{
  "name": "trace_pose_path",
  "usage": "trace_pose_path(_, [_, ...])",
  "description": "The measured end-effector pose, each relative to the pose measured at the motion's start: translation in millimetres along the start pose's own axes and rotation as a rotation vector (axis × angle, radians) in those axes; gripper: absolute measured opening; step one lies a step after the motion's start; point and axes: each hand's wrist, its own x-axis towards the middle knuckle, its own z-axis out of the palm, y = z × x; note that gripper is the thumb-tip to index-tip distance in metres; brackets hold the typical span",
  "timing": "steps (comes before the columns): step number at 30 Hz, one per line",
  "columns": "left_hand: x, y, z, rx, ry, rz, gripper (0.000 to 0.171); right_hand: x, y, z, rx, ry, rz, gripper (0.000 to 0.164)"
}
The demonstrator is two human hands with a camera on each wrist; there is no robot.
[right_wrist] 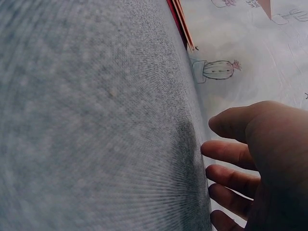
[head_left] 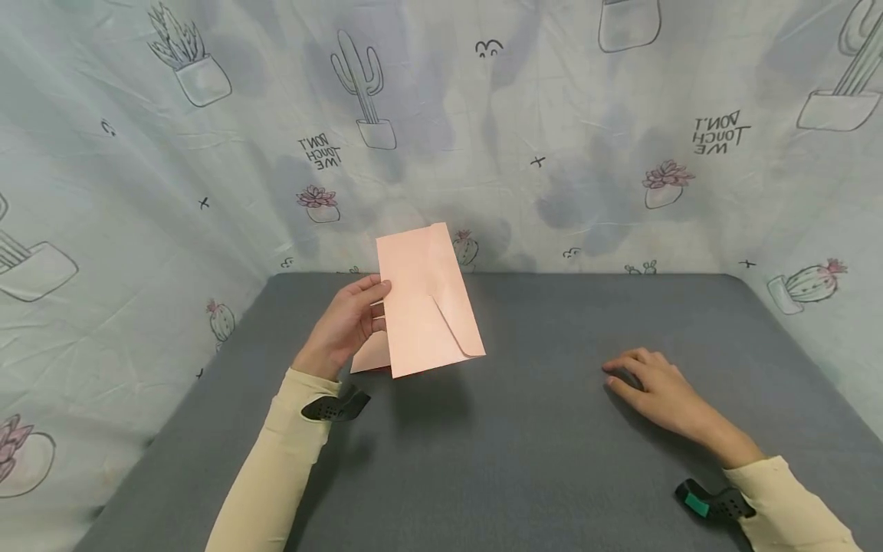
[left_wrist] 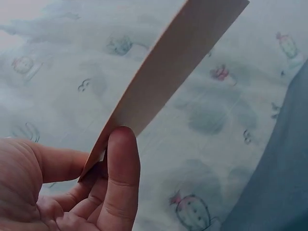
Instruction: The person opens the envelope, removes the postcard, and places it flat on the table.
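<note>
In the head view my left hand (head_left: 343, 323) pinches a pale pink envelope (head_left: 421, 303) by its left edge and holds it tilted up above the table. Its flap seam faces me, running diagonally toward the lower right corner. The left wrist view shows the envelope (left_wrist: 166, 72) nearly edge-on between thumb and fingers. Partly hidden behind it, a second pink piece (head_left: 372, 355) lies on the table, with a trace of red at its lower edge. On the right side my right hand (head_left: 655, 391) rests at the tabletop, fingers loosely bent, holding nothing.
A dark grey cloth covers the table (head_left: 538, 460). Behind and beside it hangs a pale curtain (head_left: 441, 115) with printed potted cacti. In the right wrist view, a low stack with red and orange edges (right_wrist: 182, 24) stands on the table. Both wrists wear black bands.
</note>
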Motion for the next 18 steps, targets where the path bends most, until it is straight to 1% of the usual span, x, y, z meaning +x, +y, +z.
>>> trace_pose_path(7, [-5.3,-4.3,20.8,0.040,-0.069,-0.023,0.027,-1,1,2,-0.010,0.011,-0.010,0.025])
trace_pose_path(13, [-11.8,-9.7,44.2,0.086,-0.152,-0.069,0.026,-1,1,1,-0.014,0.012,0.003,0.025])
trace_pose_path(18, [-16.8,-20.0,60.6,0.143,-0.204,-0.113,0.022,-1,0,1,-0.017,0.013,-0.003,0.025])
